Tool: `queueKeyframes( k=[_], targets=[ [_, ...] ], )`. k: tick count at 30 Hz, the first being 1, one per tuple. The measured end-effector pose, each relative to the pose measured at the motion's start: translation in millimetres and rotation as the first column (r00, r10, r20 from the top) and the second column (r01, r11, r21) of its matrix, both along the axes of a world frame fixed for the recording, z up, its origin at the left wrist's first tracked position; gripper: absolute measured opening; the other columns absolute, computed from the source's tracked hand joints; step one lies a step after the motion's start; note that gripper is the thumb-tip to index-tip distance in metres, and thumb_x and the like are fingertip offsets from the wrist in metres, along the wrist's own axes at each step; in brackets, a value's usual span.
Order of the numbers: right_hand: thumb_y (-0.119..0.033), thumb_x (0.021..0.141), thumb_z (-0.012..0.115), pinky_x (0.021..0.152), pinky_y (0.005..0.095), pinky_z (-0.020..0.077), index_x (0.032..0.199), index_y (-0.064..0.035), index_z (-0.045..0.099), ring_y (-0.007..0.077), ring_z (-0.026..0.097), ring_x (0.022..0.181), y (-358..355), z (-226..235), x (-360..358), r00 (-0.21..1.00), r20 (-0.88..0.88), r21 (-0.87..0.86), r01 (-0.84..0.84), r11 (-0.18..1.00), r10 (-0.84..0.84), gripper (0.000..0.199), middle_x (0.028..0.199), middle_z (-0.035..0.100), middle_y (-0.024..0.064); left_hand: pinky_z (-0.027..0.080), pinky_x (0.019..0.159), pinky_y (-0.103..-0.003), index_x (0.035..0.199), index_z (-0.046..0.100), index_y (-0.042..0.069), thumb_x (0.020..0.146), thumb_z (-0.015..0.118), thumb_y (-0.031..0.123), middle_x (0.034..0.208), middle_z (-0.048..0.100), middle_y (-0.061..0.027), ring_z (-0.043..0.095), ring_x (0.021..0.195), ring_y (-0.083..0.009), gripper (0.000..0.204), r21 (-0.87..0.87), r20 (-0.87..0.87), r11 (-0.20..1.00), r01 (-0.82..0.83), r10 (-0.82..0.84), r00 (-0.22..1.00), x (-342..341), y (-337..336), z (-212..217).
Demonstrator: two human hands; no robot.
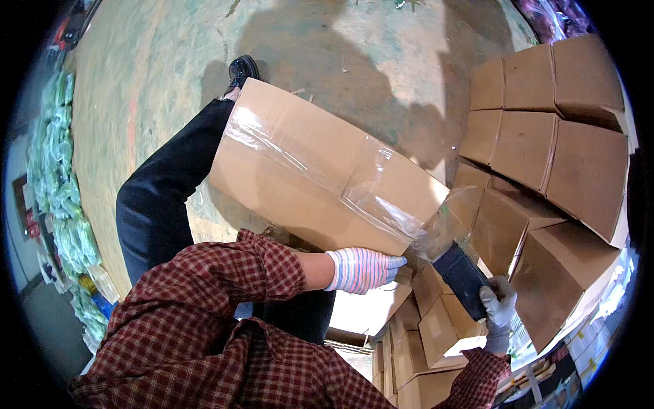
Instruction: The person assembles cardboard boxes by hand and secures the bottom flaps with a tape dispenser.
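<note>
A large cardboard box (pixel 293 163) lies in front of me, with clear tape (pixel 289 160) running along its top seam. My left hand (pixel 361 269), in a striped glove, rests against the box's near side by its right corner. Its fingers are stretched toward the right, though their undersides are hidden. Out past that corner, my right hand (pixel 499 307), in a whitish glove, is closed around a dark tape dispenser (pixel 462 279). Crumpled clear film, apparently tape, shows between the dispenser and the box's right end.
Stacked cardboard boxes (pixel 521 146) stand along the right side, and more boxes (pixel 426 327) sit close below my right arm. Green plastic-wrapped bundles (pixel 58 170) line the left edge. My leg in dark trousers (pixel 160 184) extends beside the box over the stained floor (pixel 163 75).
</note>
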State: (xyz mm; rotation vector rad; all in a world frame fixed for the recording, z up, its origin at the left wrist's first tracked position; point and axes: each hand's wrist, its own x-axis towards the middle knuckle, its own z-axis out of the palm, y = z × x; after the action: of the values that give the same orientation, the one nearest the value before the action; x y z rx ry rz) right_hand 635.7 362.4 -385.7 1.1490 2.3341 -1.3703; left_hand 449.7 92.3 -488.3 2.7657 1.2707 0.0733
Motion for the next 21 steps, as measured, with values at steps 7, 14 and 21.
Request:
queueKeyframes(
  k=[7,14,21],
  targets=[
    [-0.021,0.073,0.066,0.051,0.0263,0.0387,0.072,0.0060,0.059,0.0085,0.047,0.058,-49,-28,-73,0.995,0.100,0.040,-0.004,0.999,0.000,0.027,0.061,0.054,0.0023,0.032,0.107,-0.043,0.099,0.062,0.001,0.081,0.048,0.020,0.111,0.059,-0.0133,0.051,0.115,-0.0291,0.030,-0.059,0.255,0.995,-0.078,0.091,0.963,-20,-5,16],
    [-0.027,0.071,0.071,0.048,0.0332,0.0431,0.066,0.0041,0.061,0.0159,0.053,0.050,-51,-48,-81,0.994,0.108,0.115,-0.037,0.993,0.025,0.033,0.055,0.056,0.0128,0.028,0.107,-0.050,0.120,0.050,0.001,0.077,0.061,0.043,0.133,0.044,-0.0208,0.040,0.125,-0.0391,0.061,-0.452,0.234,0.645,-0.617,0.753,0.615,-140,-53,56],
    [-0.025,0.072,0.073,0.050,0.0319,0.0426,0.068,0.0049,0.060,0.0143,0.052,0.052,-56,-54,-72,0.999,0.014,0.100,0.032,0.994,-0.033,0.033,0.057,0.058,0.0111,0.016,0.112,-0.048,0.133,0.041,0.001,0.078,0.053,0.057,0.144,0.031,-0.0209,0.026,0.135,-0.0369,0.079,-0.393,0.193,0.729,-0.560,0.661,0.725,-124,-49,50]
  ],
)
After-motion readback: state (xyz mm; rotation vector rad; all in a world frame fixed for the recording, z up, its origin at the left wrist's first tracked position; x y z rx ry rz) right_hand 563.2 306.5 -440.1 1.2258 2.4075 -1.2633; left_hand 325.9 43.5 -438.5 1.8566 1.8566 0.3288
